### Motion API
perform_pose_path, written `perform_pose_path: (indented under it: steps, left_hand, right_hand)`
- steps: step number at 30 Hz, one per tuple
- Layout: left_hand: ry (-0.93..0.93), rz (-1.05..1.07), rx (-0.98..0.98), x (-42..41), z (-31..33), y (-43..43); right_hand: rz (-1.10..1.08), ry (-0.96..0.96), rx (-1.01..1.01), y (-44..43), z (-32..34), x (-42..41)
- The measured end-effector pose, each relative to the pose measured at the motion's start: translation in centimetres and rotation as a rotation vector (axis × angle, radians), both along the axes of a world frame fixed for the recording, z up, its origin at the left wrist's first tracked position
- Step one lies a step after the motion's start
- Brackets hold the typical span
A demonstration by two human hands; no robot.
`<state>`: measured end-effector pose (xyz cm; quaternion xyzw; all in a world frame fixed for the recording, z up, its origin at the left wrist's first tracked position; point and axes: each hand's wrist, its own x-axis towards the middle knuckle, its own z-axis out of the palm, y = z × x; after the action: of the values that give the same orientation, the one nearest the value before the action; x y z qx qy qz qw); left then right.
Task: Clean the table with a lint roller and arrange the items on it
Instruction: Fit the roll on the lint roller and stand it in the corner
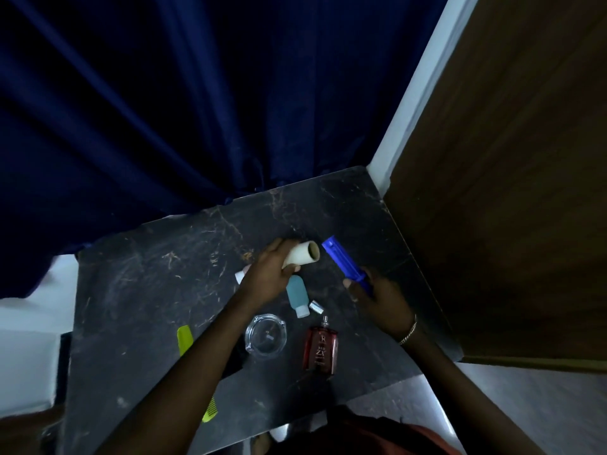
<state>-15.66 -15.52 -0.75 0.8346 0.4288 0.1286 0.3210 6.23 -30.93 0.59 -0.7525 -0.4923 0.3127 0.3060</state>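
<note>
Above the table [138, 290], left hand [269, 274] clasps the roll [302, 257]; right hand [377, 293] grips the handle [345, 264].

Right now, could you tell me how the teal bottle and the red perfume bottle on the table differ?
The teal bottle is opaque, small and rounded, while the red perfume bottle is see-through, larger and flat-sided with lettering. The teal bottle has its pale cap on; the perfume bottle's sprayer is bare, with a small silver cap lying loose beside it. Both lie flat on the dark marble table, untouched by either hand.
</note>
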Motion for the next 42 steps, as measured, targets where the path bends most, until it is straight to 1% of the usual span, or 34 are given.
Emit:
perform_pose_path:
  steps: [3,5,8,10,12,14,16,19,23,25,28,31,34,39,42]
  left_hand:
    - [-0.083,0.041,-0.006,-2.0,2.1,-1.8]
    - [-0.108,0.046,0.024,-3.4,3.6,-3.0]
    - [-0.03,-0.045,0.192,-5.8,5.5,-4.3]
    - [0.06,-0.104,0.305,-7.1,6.8,-5.2]
    - [0.093,-0.116,0.336,-7.6,8.0,-6.1]
    - [0.056,-0.147,0.37,-8.3,9.2,-7.9]
    - [0.033,-0.173,0.381,-8.1,9.6,-8.8]
    - [0.009,-0.137,0.363,-8.0,9.9,-8.3]
    - [0.018,-0.155,0.391,-8.2,9.7,-7.5]
    - [0.029,-0.132,0.38,-8.8,9.3,-7.5]
    - [0.04,-0.092,0.356,-9.4,8.7,-7.0]
    - [0.059,-0.1,0.341,-8.6,8.3,-6.6]
    - [0.071,-0.119,0.332,-7.2,8.0,-5.8]
    - [0.164,-0.135,0.351,-3.8,7.5,-3.4]
    - [0.213,-0.091,0.347,-2.3,7.4,-1.9]
  right_hand:
    - [0.112,-0.121,0.069,-0.6,1.5,-1.1]
    - [0.204,-0.207,0.032,-1.1,2.4,-2.0]
    - [0.343,-0.437,-0.047,-1.4,4.3,-2.8]
    - [0.427,-0.506,-0.046,-1.1,6.1,-3.2]
    - [0.473,-0.476,-0.063,-0.2,7.9,-4.3]
    - [0.523,-0.444,-0.11,0.5,9.3,-7.2]
    - [0.521,-0.384,-0.148,1.4,9.9,-9.3]
    - [0.481,-0.223,-0.144,2.0,10.3,-9.4]
    - [0.47,-0.093,-0.103,1.7,10.7,-8.6]
    - [0.475,-0.081,-0.107,1.5,11.0,-8.2]
    - [0.512,-0.146,-0.163,1.3,11.3,-6.8]
    - [0.507,-0.19,-0.215,1.0,10.9,-6.2]
    - [0.514,-0.244,-0.208,1.2,10.0,-5.6]
    - [0.412,-0.069,-0.17,2.9,7.8,-3.7]
    - [0.257,0.003,-0.151,4.7,5.4,-1.8]
